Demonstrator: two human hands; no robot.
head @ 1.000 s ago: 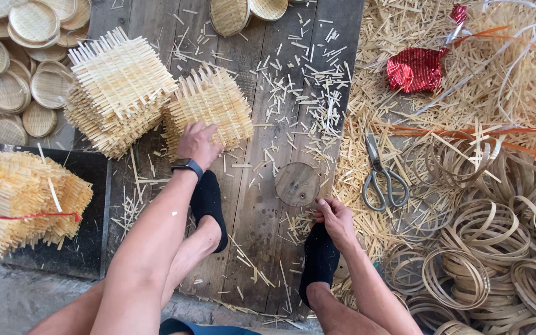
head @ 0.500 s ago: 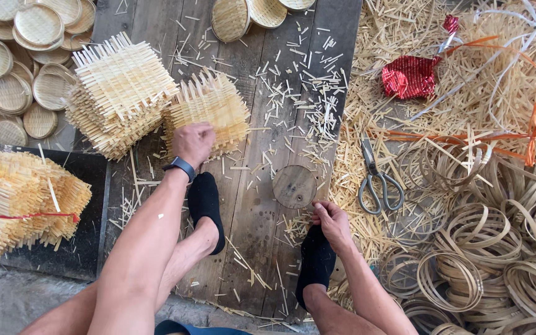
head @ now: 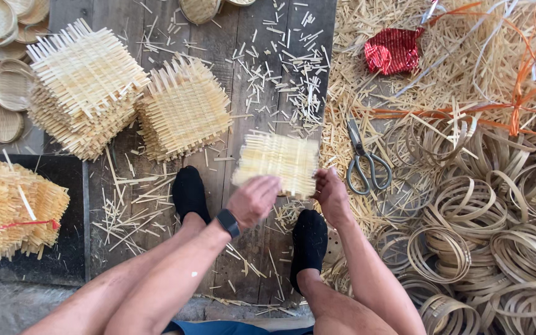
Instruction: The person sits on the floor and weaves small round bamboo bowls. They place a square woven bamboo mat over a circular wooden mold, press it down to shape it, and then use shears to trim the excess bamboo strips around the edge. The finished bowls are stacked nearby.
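Two mat stacks [head: 85,87], one scissors [head: 362,160], two hands [head: 254,198].

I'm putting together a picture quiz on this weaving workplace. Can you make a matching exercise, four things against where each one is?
Things:
1. woven mat
2. scissors
3. red foil wrapper
4. bamboo rings

Places:
A. piled on the person's right
B. held by both hands, left hand and right hand
C. top, on loose straw
D. lying on straw just right of the mat

Pairs: 1-B, 2-D, 3-C, 4-A
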